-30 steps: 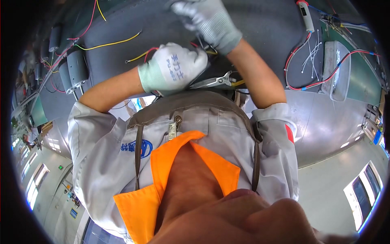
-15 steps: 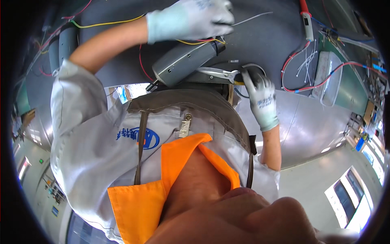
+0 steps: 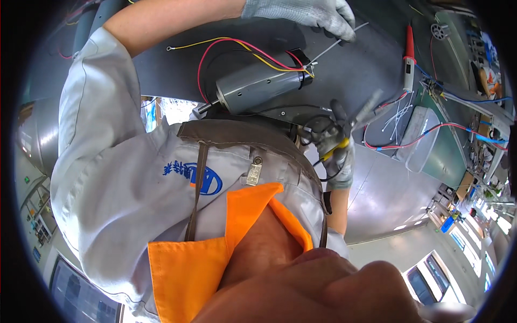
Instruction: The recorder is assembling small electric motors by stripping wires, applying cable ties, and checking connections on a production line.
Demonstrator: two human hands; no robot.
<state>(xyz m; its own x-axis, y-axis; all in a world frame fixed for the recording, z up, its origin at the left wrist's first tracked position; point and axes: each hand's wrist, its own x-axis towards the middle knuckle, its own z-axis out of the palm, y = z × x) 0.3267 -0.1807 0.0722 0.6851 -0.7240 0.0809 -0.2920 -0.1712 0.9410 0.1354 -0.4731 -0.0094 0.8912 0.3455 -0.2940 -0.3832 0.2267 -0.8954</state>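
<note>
motor point(image 3: 258, 89) wires could get nicked: our left hand point(image 3: 301, 13) pinches a cable tie point(image 3: 336, 44), right hand point(image 3: 336, 148) grips pliers point(image 3: 361, 113).

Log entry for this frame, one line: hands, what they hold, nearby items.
left hand: pinching thin white cable tie | right hand: gripping yellow-handled pliers | grey cylindrical motor lying between them, red and yellow wires attached

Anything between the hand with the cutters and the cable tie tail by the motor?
Nothing visible. The right hand holds the cutters below the cable tie pinched by the left hand; only bare dark bench lies between, motor off to the side.
</note>
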